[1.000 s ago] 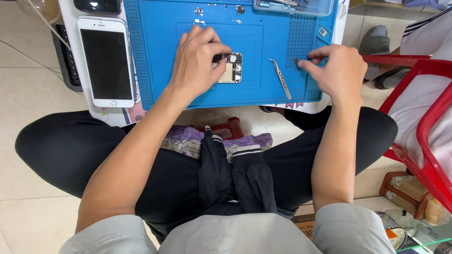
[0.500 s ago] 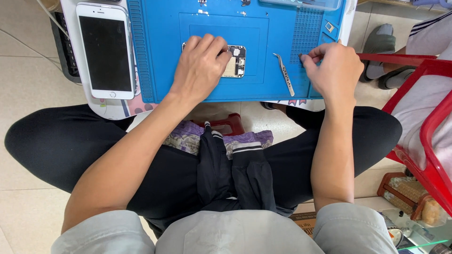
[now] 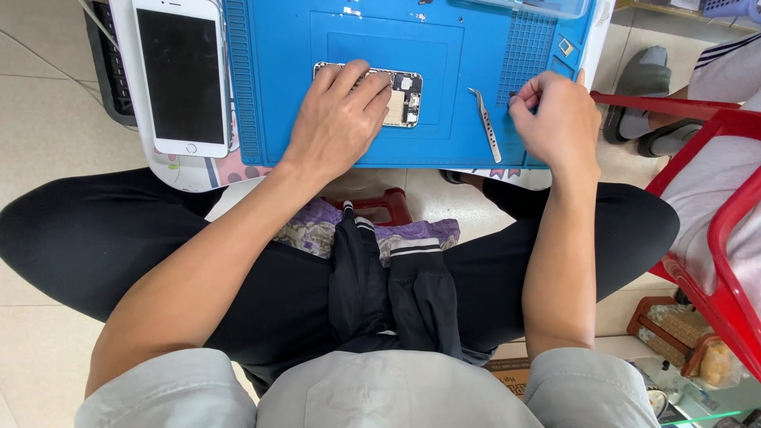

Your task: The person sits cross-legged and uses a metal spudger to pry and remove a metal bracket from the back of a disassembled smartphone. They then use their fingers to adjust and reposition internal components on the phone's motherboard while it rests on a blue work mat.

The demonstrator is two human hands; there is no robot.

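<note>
An opened phone body with exposed parts lies on a blue work mat. My left hand rests flat on top of it, fingers spread over its left part. My right hand sits at the mat's right side with fingers curled at the ridged grid area, pinching something too small to make out. Metal tweezers lie on the mat between my hands, touching neither.
A white smartphone with a dark screen lies face up left of the mat. A red plastic chair stands at the right, with another person's foot in a grey sandal beyond it. My crossed legs fill the foreground.
The view has tilted so the mat sits slightly lower and nearer. My left hand stays on the phone body; my right hand has shifted slightly toward the grid area.
</note>
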